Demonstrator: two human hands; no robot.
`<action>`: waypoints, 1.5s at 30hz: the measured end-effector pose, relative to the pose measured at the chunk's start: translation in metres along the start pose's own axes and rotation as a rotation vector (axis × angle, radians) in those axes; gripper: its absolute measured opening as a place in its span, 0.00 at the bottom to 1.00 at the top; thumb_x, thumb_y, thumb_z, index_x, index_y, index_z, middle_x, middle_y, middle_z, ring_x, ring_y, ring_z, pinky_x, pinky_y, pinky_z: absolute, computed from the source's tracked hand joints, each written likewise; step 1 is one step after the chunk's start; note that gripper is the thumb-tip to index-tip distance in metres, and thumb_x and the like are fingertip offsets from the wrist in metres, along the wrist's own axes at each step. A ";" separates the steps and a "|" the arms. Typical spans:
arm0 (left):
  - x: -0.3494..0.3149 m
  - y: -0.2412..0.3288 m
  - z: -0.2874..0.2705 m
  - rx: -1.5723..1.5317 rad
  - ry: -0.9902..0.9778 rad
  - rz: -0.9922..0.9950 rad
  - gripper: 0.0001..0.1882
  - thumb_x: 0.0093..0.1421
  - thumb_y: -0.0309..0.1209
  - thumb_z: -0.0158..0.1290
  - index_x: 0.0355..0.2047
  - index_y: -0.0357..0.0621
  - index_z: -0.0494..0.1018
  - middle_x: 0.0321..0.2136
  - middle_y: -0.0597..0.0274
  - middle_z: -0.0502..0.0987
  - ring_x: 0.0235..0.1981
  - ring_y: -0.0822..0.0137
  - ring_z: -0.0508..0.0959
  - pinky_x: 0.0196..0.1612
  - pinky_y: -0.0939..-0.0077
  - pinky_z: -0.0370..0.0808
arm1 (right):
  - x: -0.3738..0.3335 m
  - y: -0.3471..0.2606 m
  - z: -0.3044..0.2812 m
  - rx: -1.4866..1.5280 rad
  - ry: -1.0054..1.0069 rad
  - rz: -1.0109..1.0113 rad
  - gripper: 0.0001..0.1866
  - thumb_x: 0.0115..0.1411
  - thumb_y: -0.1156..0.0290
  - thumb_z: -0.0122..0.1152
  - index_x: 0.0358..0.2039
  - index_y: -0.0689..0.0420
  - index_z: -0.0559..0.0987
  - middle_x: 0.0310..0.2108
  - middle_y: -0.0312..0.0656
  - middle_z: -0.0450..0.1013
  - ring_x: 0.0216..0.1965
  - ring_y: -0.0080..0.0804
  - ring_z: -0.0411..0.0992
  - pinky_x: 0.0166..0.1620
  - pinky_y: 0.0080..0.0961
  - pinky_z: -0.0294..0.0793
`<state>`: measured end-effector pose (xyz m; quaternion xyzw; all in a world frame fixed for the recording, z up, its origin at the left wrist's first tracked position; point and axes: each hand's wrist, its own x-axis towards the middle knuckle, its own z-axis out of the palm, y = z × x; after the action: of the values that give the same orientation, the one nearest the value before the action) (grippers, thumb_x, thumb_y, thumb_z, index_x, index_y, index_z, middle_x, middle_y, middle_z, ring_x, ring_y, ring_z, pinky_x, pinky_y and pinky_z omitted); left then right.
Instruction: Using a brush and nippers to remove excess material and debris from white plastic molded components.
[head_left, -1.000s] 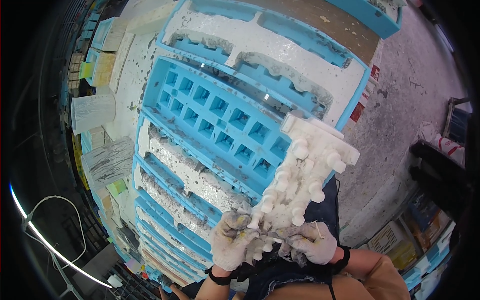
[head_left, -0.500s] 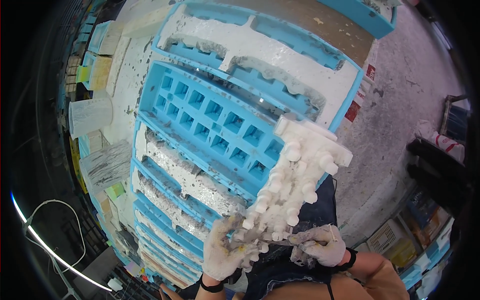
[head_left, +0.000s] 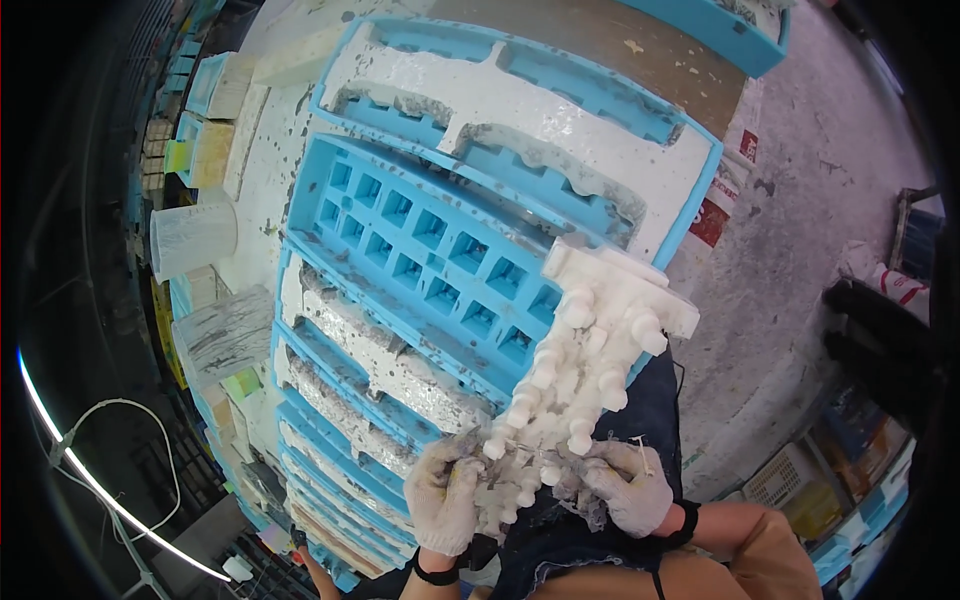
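**Blue trays (head_left: 335, 350) in a row; white knobbed piece (head_left: 575, 370) held at its near end**

Speckled white surface (head_left: 252, 240), much of it covered by the trays. Those in the near row are part-filled with rough white matter, grey-crusted, gapped along the edges. Far tray (head_left: 700, 195): filled with a smoother, glossy white layer, scalloped openings left, blue showing beneath. Pocketed tray (head_left: 395, 300): two rows of square recesses, walls smeared grey.

White piece seen at the pocketed tray's near right corner, in front of the person: flat plate at the far end, rounded knobs down both sides, chalky. Contact with tray cannot be told.

Translucent tub (head_left: 195, 240) at left; contents not made out.

Left hand (head_left: 445, 495), in stained white knit glove: grip curled closed on the piece's near end, partly hidden. Right hand (head_left: 630, 490), gloved alike: grip pinched on thin, ragged grey scraps (head_left: 580, 490).
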<state>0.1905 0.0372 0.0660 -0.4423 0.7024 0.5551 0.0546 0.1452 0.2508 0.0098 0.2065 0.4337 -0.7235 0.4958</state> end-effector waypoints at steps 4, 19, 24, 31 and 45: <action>0.005 0.009 0.006 -0.021 -0.068 -0.013 0.16 0.60 0.22 0.57 0.48 0.27 0.76 0.40 0.56 0.81 0.38 0.69 0.80 0.44 0.75 0.77 | 0.005 -0.011 0.007 0.000 -0.029 0.052 0.16 0.69 0.71 0.54 0.49 0.70 0.78 0.34 0.45 0.81 0.28 0.24 0.77 0.30 0.20 0.76; 0.011 0.002 0.007 -0.169 -0.049 -0.149 0.19 0.54 0.15 0.60 0.47 0.25 0.75 0.41 0.51 0.82 0.40 0.67 0.82 0.46 0.72 0.79 | 0.010 0.006 -0.002 -0.251 -0.017 0.007 0.20 0.67 0.68 0.55 0.52 0.71 0.78 0.37 0.45 0.80 0.32 0.25 0.76 0.36 0.20 0.76; 0.008 -0.002 0.004 -0.139 -0.053 -0.167 0.19 0.53 0.14 0.60 0.47 0.27 0.76 0.40 0.54 0.82 0.39 0.68 0.81 0.46 0.73 0.78 | 0.009 -0.008 0.007 -0.052 -0.023 0.078 0.21 0.67 0.66 0.56 0.52 0.70 0.78 0.34 0.43 0.80 0.27 0.20 0.74 0.29 0.16 0.73; 0.012 0.008 0.000 -0.126 -0.120 -0.224 0.20 0.54 0.15 0.61 0.49 0.28 0.76 0.40 0.55 0.82 0.39 0.69 0.81 0.46 0.74 0.78 | 0.010 -0.015 0.008 -0.092 -0.038 0.053 0.21 0.67 0.67 0.55 0.52 0.71 0.77 0.33 0.44 0.80 0.23 0.20 0.73 0.24 0.16 0.71; 0.016 0.004 0.000 -0.175 -0.159 -0.169 0.21 0.54 0.15 0.63 0.49 0.30 0.72 0.42 0.54 0.80 0.44 0.67 0.81 0.50 0.71 0.78 | 0.013 -0.007 0.004 -0.169 -0.037 0.009 0.20 0.68 0.69 0.55 0.54 0.70 0.77 0.38 0.43 0.81 0.33 0.21 0.76 0.36 0.18 0.76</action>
<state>0.1779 0.0284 0.0597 -0.4575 0.6050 0.6409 0.1177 0.1340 0.2418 0.0058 0.1522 0.4832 -0.6858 0.5225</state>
